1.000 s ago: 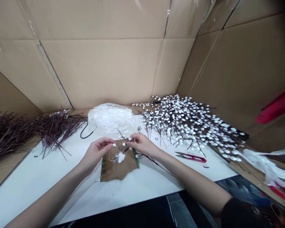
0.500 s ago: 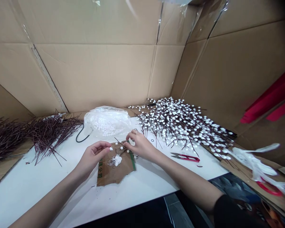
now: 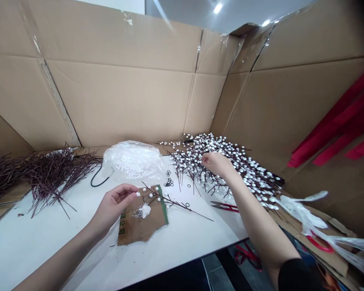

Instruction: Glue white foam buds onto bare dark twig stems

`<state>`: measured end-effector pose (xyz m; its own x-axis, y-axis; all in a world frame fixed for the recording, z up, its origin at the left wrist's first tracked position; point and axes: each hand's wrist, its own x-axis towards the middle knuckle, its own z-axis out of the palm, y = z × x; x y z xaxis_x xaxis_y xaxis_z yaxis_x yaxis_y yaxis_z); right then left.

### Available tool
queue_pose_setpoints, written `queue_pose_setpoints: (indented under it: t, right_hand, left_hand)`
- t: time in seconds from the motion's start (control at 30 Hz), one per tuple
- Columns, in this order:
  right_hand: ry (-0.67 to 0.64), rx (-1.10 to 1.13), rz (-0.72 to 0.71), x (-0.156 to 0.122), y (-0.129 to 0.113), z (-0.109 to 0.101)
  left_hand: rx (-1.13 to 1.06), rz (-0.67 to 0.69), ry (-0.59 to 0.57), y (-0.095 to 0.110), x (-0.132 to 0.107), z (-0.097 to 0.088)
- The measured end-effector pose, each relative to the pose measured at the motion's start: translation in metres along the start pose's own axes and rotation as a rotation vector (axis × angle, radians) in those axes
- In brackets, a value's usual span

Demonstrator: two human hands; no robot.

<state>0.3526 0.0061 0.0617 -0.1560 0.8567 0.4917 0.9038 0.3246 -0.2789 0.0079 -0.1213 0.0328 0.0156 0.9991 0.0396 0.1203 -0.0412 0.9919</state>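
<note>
My left hand is closed, thumb and forefinger pinching a small white piece above a torn cardboard scrap. A white blob of what looks like glue sits on the scrap. Just right of the left fingertips, a thin brown twig with white berries lies partly over the scrap, its bare stem pointing right. My right hand is over the heap of white-berried twigs, its fingers curled together. Whatever those fingers hold, if anything, cannot be made out.
A clear plastic bag of white balls stands behind the scrap. Bare brown twigs are heaped at the left. Red-handled thread snips and small black rings lie on the white table. Cardboard walls enclose the back and right.
My right hand has left the berried twig by the scrap and moved right and away, over the heap. The left hand still pinches the white piece. The view has tilted up.
</note>
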Motion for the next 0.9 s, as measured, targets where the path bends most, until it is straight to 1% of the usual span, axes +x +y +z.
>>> queue_pose_setpoints:
  t: [0.07, 0.13, 0.2, 0.3, 0.37, 0.4, 0.47, 0.5, 0.53, 0.57, 0.6, 0.63, 0.67, 0.7, 0.73, 0.8, 0.9]
  right_hand:
    - [-0.024, 0.021, -0.024, -0.001, -0.008, 0.000]
    - [-0.030, 0.061, -0.078, 0.002, -0.026, -0.001]
    - [-0.022, 0.095, -0.140, 0.010, -0.056, -0.002]
    - [-0.044, 0.133, -0.273, 0.028, -0.117, 0.002]
    - [-0.091, 0.155, -0.405, 0.039, -0.163, 0.014]
    - [-0.125, 0.167, -0.477, 0.044, -0.186, 0.023]
    - [-0.271, 0.156, -0.688, 0.052, -0.227, 0.048]
    - [-0.348, 0.163, -0.764, 0.054, -0.245, 0.063]
    - [-0.390, 0.176, -0.796, 0.055, -0.260, 0.077]
    - [-0.419, 0.189, -0.812, 0.055, -0.274, 0.092]
    - [-0.449, 0.209, -0.822, 0.053, -0.286, 0.106]
    - [-0.481, 0.235, -0.829, 0.050, -0.297, 0.119]
    - [-0.510, 0.266, -0.827, 0.045, -0.307, 0.131]
    - [-0.541, 0.303, -0.819, 0.039, -0.316, 0.142]
    - [-0.568, 0.344, -0.799, 0.033, -0.324, 0.152]
    - [-0.616, 0.424, -0.718, 0.020, -0.340, 0.170]
    - [-0.661, 0.542, -0.505, 0.009, -0.360, 0.192]
  left_hand:
    - [-0.009, 0.034, -0.002, 0.000, -0.001, 0.003]
    - [-0.022, 0.073, -0.030, -0.001, -0.002, 0.006]
    - [-0.014, 0.112, -0.071, -0.002, -0.004, 0.009]
    - [0.097, 0.197, -0.089, -0.005, -0.007, 0.014]
    - [0.209, 0.273, -0.064, -0.007, -0.010, 0.016]
    - [0.265, 0.331, -0.049, -0.009, -0.013, 0.017]
    - [0.375, 0.507, -0.058, -0.012, -0.019, 0.019]
    - [0.433, 0.617, -0.082, -0.013, -0.022, 0.019]
    - [0.493, 0.730, -0.115, -0.015, -0.025, 0.019]
    - [0.538, 0.852, -0.132, -0.015, -0.028, 0.019]
    - [0.565, 0.970, -0.120, -0.015, -0.030, 0.018]
    - [0.565, 1.087, -0.076, -0.013, -0.032, 0.016]
    - [0.533, 1.208, 0.007, -0.010, -0.033, 0.014]
    - [0.506, 1.284, 0.093, -0.007, -0.033, 0.010]
    - [0.487, 1.330, 0.167, -0.002, -0.033, 0.007]
    - [0.466, 1.363, 0.280, 0.009, -0.032, -0.001]
    - [0.459, 1.366, 0.353, 0.020, -0.029, -0.010]
